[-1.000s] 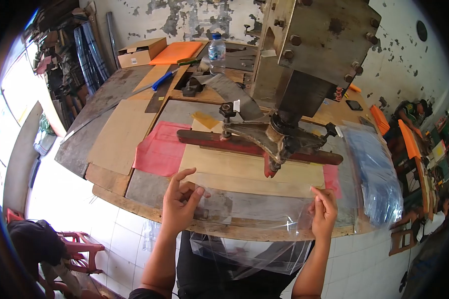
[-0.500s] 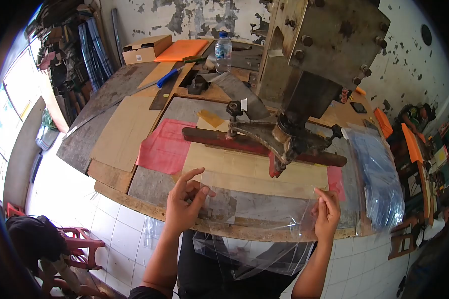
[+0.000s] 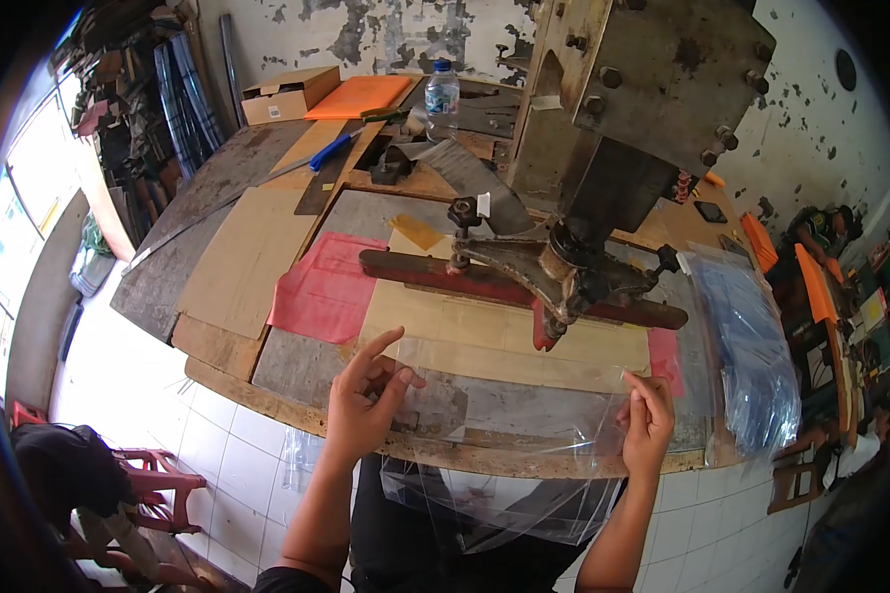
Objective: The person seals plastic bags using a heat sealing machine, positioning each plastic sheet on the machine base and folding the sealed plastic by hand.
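A clear plastic sheet (image 3: 524, 420) spans between my two hands and hangs over the table's front edge. My left hand (image 3: 369, 405) pinches its left corner between thumb and fingers, the index finger raised. At the sheet's right corner, my right hand (image 3: 648, 415) is closed on the plastic. The sheet's back edge lies over a cream board (image 3: 465, 326) under the red bar (image 3: 425, 277) of a press (image 3: 564, 257). Pink material (image 3: 331, 287) shows at both ends of the board.
Blue-tinted plastic sheets (image 3: 747, 346) are stacked at the right. Brown cardboard (image 3: 247, 257) lies at the left. Farther back are a blue-handled tool (image 3: 331, 151), a bottle (image 3: 442, 102), an orange sheet (image 3: 361, 97) and a box (image 3: 290, 96). A person (image 3: 821, 232) sits at far right.
The view has shifted slightly, so the table and press appear a little farther right than a second ago. Both hands keep their hold on the sheet, almost still.
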The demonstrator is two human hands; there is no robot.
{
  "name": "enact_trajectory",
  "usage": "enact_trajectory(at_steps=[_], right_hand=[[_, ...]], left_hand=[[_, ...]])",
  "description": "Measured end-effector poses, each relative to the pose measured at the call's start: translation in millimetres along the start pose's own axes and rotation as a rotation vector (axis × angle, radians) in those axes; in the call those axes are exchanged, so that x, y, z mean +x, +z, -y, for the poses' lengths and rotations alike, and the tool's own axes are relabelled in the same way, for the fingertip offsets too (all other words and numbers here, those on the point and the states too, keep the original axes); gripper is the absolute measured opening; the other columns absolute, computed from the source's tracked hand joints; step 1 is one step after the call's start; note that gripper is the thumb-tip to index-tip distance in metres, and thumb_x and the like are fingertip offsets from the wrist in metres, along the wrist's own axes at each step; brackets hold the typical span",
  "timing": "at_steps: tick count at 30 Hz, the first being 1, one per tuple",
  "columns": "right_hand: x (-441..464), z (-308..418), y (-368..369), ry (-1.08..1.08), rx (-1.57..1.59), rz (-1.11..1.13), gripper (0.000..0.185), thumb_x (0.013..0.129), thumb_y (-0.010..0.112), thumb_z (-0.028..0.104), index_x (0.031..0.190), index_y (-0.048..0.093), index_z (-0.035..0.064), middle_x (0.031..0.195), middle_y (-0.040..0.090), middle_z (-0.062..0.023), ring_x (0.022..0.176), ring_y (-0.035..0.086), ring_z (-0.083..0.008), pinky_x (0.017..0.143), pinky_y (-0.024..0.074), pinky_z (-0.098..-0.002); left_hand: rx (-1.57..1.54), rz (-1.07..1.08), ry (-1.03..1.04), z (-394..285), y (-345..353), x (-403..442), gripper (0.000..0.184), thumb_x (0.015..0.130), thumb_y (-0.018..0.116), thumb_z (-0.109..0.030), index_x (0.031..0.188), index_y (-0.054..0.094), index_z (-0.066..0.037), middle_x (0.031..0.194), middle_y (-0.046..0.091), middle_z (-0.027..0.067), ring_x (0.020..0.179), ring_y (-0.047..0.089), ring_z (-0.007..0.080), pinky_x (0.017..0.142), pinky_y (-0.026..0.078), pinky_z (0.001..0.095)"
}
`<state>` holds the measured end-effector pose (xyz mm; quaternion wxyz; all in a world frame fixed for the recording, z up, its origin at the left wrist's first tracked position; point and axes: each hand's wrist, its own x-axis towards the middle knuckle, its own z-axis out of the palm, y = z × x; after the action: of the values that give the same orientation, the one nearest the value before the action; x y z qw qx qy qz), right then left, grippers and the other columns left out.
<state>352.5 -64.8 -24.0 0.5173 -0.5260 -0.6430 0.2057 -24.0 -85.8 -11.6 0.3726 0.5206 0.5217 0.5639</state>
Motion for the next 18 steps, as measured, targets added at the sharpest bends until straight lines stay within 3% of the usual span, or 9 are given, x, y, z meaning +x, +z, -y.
enact_trajectory(at_steps=[18], right_hand=[[0.1, 1.6, 1.7, -0.004, -0.010, -0.020, 0.027, 0.109, 0.057, 0.005, 0.126, 0.078, 0.0066, 0.102, 0.057, -0.0048, 0.067, 0.054, -0.0082, 0.060, 0.0455, -0.0236]], left_hand=[[-0.054, 0.006, -0.035, -4.0, 1.1, -0.3, 0.053, 0.101, 0.063, 0.000, 0.153, 0.051, 0.002, 0.088, 0.072, 0.0061, 0.070, 0.064, 0.0072, 0.065, 0.050, 0.0223]])
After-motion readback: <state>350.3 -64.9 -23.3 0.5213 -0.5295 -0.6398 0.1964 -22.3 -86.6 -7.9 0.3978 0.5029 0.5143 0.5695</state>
